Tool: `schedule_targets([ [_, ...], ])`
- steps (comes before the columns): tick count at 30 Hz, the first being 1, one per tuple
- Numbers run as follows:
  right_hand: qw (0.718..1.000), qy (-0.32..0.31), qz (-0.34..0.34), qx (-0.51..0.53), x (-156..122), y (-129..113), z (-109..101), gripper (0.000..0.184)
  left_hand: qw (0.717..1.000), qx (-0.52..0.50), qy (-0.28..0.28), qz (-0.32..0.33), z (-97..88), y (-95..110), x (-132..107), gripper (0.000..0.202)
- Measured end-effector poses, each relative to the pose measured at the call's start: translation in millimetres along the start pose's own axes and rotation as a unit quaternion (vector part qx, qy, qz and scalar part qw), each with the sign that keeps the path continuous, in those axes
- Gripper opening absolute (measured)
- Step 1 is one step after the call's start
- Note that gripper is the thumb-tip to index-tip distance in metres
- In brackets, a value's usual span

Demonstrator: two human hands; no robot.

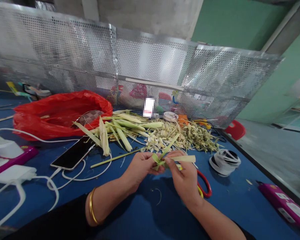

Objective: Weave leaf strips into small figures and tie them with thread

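Observation:
My left hand (pixel 140 166) and my right hand (pixel 183 176) meet over the blue table (pixel 145 213), both pinched on a small folded piece of green palm leaf strips (pixel 165 160). One strip sticks up and away toward the leaf pile, another pale strip (pixel 186 158) juts to the right over my right hand. A gold bangle (pixel 92 206) circles my left wrist. Red-handled scissors (pixel 205 185) lie just under and right of my right hand.
A pile of leaf strips and trimmings (pixel 165 133) lies behind my hands. A red plastic bag (pixel 60 113), a phone (pixel 73 153) with white cables, a white tape roll (pixel 225 161) and a magenta case (pixel 285 205) sit around. A perforated metal screen (pixel 140 66) backs the table.

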State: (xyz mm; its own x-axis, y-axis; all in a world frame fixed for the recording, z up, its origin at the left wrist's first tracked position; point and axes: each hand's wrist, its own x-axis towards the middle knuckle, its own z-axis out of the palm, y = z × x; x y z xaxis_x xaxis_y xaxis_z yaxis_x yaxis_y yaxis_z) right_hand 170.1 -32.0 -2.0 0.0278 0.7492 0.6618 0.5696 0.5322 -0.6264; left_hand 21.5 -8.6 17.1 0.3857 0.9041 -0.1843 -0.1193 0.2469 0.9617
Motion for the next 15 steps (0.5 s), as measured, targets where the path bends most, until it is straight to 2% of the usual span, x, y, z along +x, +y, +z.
schedule_targets([
  [4,0.983,-0.054,0.172,0.022,0.8,6.0,4.7,0.024,1.0,0.016,0.008,-0.001,1.5,-2.3,2.3,0.039],
  [7,0.967,-0.094,0.229,0.062,1.5,7.3,6.6,0.024,0.999,-0.001,0.037,-0.011,1.3,-4.1,4.1,0.037],
  [10,0.962,-0.102,0.245,0.072,3.4,7.4,5.4,0.024,1.0,0.014,0.018,-0.016,-2.4,-2.9,4.5,0.036],
  [13,0.968,-0.093,0.226,0.05,4.0,7.4,3.3,0.024,0.999,0.041,-0.019,-0.02,-6.4,0.5,4.2,0.035],
  [15,0.97,-0.094,0.219,0.044,3.4,7.1,2.2,0.023,0.999,0.038,-0.019,-0.034,-7.3,2.6,4.3,0.037],
])
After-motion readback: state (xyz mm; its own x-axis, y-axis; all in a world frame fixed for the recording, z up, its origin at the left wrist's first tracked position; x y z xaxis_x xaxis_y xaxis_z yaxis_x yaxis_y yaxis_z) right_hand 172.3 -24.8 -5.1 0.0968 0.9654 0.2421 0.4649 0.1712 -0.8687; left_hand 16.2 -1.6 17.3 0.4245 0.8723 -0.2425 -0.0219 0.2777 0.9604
